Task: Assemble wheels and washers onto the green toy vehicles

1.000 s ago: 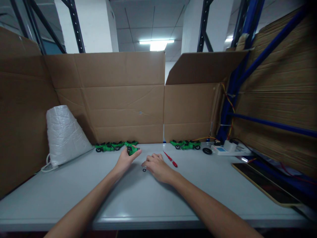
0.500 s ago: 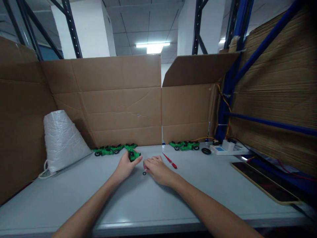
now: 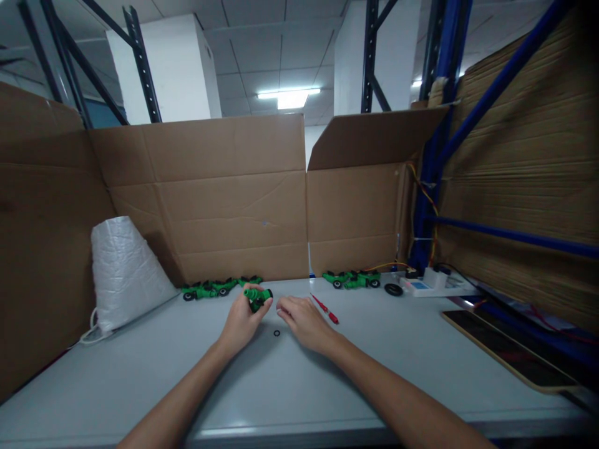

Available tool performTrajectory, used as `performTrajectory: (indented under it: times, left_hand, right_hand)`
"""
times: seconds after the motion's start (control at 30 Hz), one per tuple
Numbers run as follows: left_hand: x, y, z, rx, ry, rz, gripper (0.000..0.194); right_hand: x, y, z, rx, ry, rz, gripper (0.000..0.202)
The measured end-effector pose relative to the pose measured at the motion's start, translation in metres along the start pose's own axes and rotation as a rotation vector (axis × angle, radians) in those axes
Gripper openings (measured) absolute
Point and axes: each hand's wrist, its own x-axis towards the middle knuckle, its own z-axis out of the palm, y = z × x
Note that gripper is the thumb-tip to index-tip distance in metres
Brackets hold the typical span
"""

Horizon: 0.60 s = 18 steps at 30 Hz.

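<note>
A green toy part (image 3: 257, 297) with dark bits is held in the fingers of my left hand (image 3: 240, 321), above the table. Just right of it, my right hand (image 3: 304, 321) has its fingers curled together; whatever is between the fingertips is too small to make out. On the table below and between the hands lies a small black ring (image 3: 276, 333). A red screwdriver (image 3: 326, 309) rests right of my right hand, its thin end pointing to the back.
Green toy vehicles (image 3: 206, 290) stand at the back left, with more (image 3: 352, 280) at the back right beside black rings (image 3: 394, 289). A white power strip (image 3: 437, 284) and a dark tablet-like panel (image 3: 510, 349) are right. A silvery bag (image 3: 131, 271) stands left.
The green part has turned in my left hand. My right hand has shifted slightly away from the small ring, which now shows fully on the table. The camera view has tilted a little.
</note>
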Motion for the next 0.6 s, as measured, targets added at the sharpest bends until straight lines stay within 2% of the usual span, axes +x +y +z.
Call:
performTrajectory:
  times: [0.3, 0.47, 0.6]
  left_hand:
    - [0.004, -0.005, -0.003, -0.053, 0.100, -0.058, 0.037]
    - [0.005, -0.012, 0.000, -0.132, 0.137, -0.114, 0.053]
    - [0.005, -0.010, 0.003, -0.242, 0.141, -0.102, 0.062]
  right_hand:
    - [0.001, -0.001, -0.002, 0.020, 0.052, 0.023, 0.021]
    - [0.001, 0.000, 0.000, 0.013, 0.071, 0.039, 0.020]
    - [0.002, -0.001, 0.001, 0.056, 0.093, 0.036, 0.019]
